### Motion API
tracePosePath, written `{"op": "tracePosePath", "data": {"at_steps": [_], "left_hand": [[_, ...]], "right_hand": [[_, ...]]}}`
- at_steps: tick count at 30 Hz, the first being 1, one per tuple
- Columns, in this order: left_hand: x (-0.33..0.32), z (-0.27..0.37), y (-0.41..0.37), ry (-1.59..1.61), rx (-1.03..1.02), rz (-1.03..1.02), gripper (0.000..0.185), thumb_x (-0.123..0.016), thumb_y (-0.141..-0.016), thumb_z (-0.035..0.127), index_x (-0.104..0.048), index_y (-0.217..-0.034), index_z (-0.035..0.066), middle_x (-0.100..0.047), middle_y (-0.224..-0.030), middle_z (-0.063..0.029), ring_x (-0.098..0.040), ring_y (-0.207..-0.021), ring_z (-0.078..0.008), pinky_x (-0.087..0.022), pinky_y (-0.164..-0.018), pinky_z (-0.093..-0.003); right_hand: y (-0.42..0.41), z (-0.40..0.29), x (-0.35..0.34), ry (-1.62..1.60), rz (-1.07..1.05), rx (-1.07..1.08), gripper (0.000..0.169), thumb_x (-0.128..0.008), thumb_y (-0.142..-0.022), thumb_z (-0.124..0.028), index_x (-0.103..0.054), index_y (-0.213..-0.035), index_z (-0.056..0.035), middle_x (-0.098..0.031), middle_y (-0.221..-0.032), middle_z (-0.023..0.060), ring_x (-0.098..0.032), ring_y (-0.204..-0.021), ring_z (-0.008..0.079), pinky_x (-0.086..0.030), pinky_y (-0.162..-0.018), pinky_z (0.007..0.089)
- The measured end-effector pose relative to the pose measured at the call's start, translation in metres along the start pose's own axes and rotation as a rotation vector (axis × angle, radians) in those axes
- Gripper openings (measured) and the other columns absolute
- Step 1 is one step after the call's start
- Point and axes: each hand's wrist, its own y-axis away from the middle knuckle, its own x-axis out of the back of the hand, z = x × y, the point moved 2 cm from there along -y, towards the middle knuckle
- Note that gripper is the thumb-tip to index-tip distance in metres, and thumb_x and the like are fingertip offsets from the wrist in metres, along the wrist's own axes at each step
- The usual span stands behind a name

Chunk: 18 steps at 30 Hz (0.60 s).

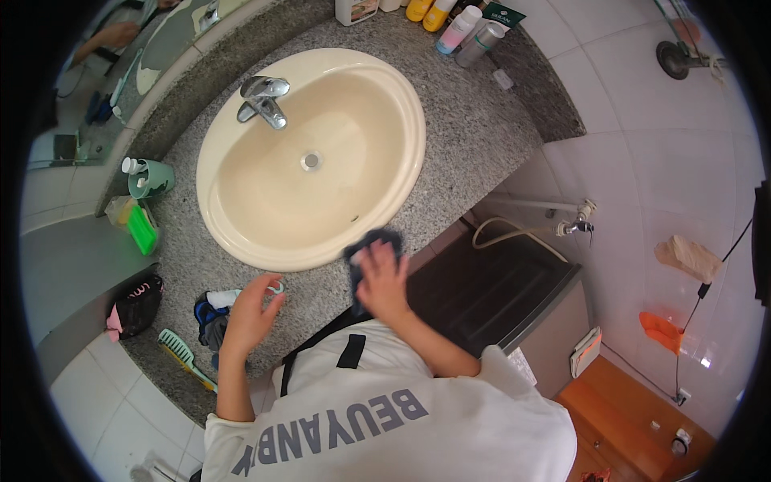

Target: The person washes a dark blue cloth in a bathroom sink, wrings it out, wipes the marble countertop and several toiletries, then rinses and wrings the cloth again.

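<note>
My right hand (385, 280) presses with spread fingers on a dark cloth (357, 274), which lies on the speckled granite countertop (319, 295) against the front rim of the cream oval sink (313, 262). Some of the cloth is hidden under the hand. To its left, my left hand (256, 310) hovers with thumb and fingers apart. A pale ring-shaped end (276, 288) shows beside its fingertips; whether the hand touches it, I cannot tell. Behind this hand lie a white item (223, 298) and a blue and grey bundle (211, 322).
A chrome faucet (264, 102) stands on the sink's rim. Bottles (461, 30) line the back right. At left are a green cup (150, 179), a green brush (142, 229), a black pouch (137, 306) and a comb (184, 355). A dark-topped appliance (494, 283) stands right of the counter.
</note>
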Motion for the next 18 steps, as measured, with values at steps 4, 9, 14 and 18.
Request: {"op": "tracePosePath", "data": {"at_steps": [4,9,14,18], "left_hand": [[0.003,-0.004,0.004,-0.013,-0.043,0.006,0.035,-0.066,-0.088,0.008,-0.058,-0.121,0.001,-0.065,-0.106,-0.0131,-0.063,-0.092,-0.026,-0.05,-0.079,-0.0356],[0.008,-0.005,0.015,-0.026,-0.023,0.066,0.034,-0.066,-0.087,0.007,-0.058,-0.121,0.001,-0.065,-0.104,-0.013,-0.063,-0.091,-0.0259,-0.05,-0.078,-0.0355],[0.005,-0.001,0.011,-0.044,-0.042,0.05,0.034,-0.066,-0.087,0.006,-0.058,-0.121,0.001,-0.065,-0.104,-0.013,-0.063,-0.09,-0.0254,-0.05,-0.079,-0.0354],[-0.006,0.002,0.004,-0.02,-0.08,0.059,0.034,-0.066,-0.088,0.007,-0.058,-0.12,0.001,-0.065,-0.104,-0.0127,-0.063,-0.09,-0.025,-0.05,-0.078,-0.0353]], "right_hand": [[0.006,-0.007,-0.003,-0.089,-0.078,0.298,0.075,-0.066,-0.077,-0.028,-0.041,-0.147,-0.0178,-0.03,-0.157,0.0133,-0.028,-0.145,0.0329,-0.019,-0.113,0.0639],[-0.055,0.119,0.044,0.203,0.2,-0.053,0.075,-0.061,-0.079,-0.025,-0.038,-0.149,-0.0149,-0.029,-0.158,0.0136,-0.027,-0.146,0.034,-0.018,-0.115,0.0622],[-0.137,0.298,0.123,0.231,0.377,-0.317,0.07,-0.056,-0.088,-0.028,-0.031,-0.153,-0.0193,-0.027,-0.159,0.0153,-0.025,-0.146,0.0351,-0.018,-0.114,0.0649],[-0.144,0.301,0.112,0.223,0.462,-0.409,0.065,-0.053,-0.091,-0.028,-0.032,-0.152,-0.014,-0.027,-0.158,0.0194,-0.025,-0.145,0.0382,-0.018,-0.114,0.0637]]}}
